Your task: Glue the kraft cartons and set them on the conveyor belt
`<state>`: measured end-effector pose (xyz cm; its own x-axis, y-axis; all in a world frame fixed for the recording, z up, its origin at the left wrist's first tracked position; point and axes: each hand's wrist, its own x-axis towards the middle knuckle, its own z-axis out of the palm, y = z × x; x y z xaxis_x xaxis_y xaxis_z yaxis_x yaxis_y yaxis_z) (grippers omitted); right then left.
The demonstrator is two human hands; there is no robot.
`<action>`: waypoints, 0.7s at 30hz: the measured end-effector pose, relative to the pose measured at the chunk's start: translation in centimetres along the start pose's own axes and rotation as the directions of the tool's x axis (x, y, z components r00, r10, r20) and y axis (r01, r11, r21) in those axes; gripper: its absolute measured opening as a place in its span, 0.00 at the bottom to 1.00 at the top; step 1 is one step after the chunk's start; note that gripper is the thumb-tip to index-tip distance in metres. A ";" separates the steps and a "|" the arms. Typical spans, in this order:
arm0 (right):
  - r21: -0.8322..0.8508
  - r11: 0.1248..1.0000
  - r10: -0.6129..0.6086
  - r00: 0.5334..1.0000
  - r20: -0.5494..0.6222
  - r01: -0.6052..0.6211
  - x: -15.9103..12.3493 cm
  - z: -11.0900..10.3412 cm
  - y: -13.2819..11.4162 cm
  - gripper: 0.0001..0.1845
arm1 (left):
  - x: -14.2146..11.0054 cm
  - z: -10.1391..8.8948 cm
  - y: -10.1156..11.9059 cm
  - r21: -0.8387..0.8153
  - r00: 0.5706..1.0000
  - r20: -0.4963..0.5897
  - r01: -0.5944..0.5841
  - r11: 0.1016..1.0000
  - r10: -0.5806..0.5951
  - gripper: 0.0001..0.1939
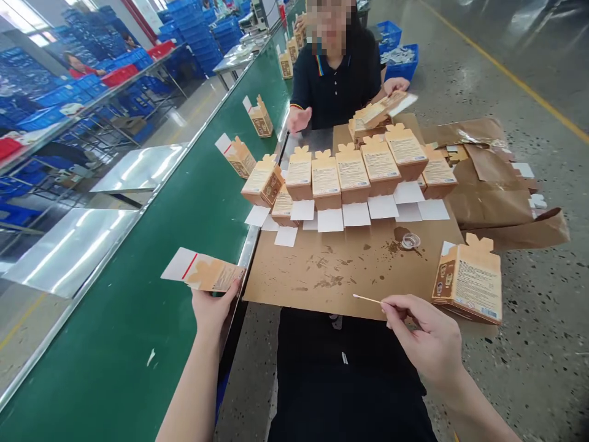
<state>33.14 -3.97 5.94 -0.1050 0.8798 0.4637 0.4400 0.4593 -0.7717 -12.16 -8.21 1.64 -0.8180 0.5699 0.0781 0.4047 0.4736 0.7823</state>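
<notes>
Fingers of right hand [426, 336] pinch swab [368, 299] above near edge of cardboard [280, 276]; left hand [210, 307] holds box [203, 272], left of cardboard. Swabbing step, maybe; next move likely needs still box, gentle swab.

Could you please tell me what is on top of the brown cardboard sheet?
The cardboard sheet bears clustered boxes, a separate box, a clear dish and dark stains. Whatever lies beneath the boxes is hidden from view.

I observe the left hand [212, 312] gripping a printed carton [209, 274] over the green belt [115, 344]. The right hand [426, 334] pinches a cotton swab [367, 299]; a clear dish [410, 241] lies beyond that hand, a single carton [478, 285] to its right. Grouped cartons [352, 170] stand ahead.
</notes>
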 end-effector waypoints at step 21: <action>-0.241 0.970 -0.028 0.986 -0.166 -0.013 2.7 -6.1 2.8 0.08 | 6.9 7.4 16.1 -0.215 0.905 -0.022 -0.418 0.882 0.424 0.26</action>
<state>39.58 -1.03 7.69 0.0322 0.8337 0.5513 0.6434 0.4048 -0.6498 -8.27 8.37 10.22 -0.5784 0.7017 0.4161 0.6113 0.0351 0.7906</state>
